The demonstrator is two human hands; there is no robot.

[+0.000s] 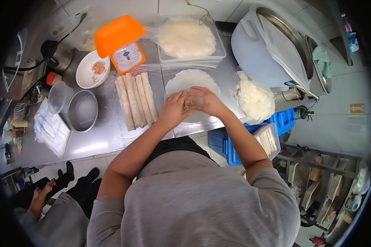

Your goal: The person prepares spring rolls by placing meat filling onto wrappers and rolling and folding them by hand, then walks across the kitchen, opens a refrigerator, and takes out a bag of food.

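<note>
A round, thin white wrapper (pixel 181 82) lies flat on the steel table. On it sits a small mass of brownish filling (pixel 189 103). My left hand (pixel 174 109) touches the filling from the left, fingers bent around its side. From the right, my right hand (pixel 208 101) presses its curved fingers to the same filling. Several long pale rolls (pixel 136 99) lie side by side left of my hands. To the right is a pile of folded white wrappers (pixel 254 99).
An orange scale (pixel 127 57), a white bowl (pixel 93 70) with some filling and a metal bowl (pixel 83 111) stand left. A clear tub (pixel 222 51) of wrappers is behind, a large bluish container (pixel 251 45) at right. Another person (pixel 66 218) is at lower left.
</note>
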